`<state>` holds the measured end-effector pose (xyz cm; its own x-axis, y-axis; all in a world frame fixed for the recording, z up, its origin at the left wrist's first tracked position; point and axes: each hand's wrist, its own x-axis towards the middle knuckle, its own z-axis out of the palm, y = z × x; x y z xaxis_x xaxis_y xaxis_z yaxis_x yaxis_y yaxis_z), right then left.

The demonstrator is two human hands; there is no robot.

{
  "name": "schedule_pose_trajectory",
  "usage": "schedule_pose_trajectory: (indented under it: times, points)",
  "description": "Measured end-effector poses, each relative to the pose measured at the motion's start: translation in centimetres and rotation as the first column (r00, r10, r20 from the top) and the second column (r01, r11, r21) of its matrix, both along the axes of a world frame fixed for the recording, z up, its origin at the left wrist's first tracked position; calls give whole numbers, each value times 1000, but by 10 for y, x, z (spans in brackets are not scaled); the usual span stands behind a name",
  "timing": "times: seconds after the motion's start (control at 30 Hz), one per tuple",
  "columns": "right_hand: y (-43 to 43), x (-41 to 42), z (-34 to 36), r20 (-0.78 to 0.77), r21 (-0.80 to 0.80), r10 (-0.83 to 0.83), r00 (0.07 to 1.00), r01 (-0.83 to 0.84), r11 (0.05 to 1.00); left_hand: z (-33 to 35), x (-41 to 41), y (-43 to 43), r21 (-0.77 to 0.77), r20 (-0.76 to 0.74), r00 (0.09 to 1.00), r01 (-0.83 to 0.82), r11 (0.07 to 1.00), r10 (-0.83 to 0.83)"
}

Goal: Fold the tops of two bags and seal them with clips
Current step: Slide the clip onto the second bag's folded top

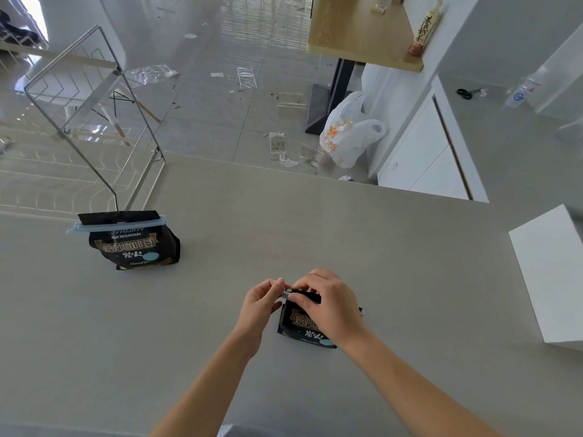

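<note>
Sitting near the table's (315, 216) front edge, the second bag (299, 326) has its folded top pinched by the right hand (328, 302), while the left hand (263, 299) grips the clip's (286, 293) end. Loosening could unroll the fold. Another bag (138, 247), well apart, is clipped.

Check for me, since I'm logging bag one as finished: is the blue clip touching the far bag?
Touching. The head view shows the blue clip clamped across the far bag just below its folded top, with no gap between them.
</note>
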<state>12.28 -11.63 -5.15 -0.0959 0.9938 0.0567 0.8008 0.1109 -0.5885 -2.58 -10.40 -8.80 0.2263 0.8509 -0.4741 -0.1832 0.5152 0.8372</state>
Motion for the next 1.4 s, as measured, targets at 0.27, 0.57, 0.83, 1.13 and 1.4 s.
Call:
schedule_pose_trajectory:
  times: [0.27, 0.57, 0.83, 1.13, 1.4]
  points:
    - [1, -5, 5, -149, -86, -59, 987, 46, 995, 8, 0, -1, 49, 17, 993, 115, 992, -116]
    - [-11, -7, -1, -314, -110, -122, 942, 91, 990, -7, 3, -15, 45, -142, 990, -2, 999, 8]
    - [5, 20, 18, -286, -111, 5, 958, -38, 993, 0, -9, 0, 86, -347, 928, 175, 981, -135]
    - [-31, 54, -31, -565, -273, -498, 658, 421, 865, 48, 46, -6, 311, -900, 421, 798, 516, -109]
    - [-48, 46, -39, -677, -304, -454, 579, 341, 889, 45, 67, -24, 497, -791, 611, 676, 545, -36]
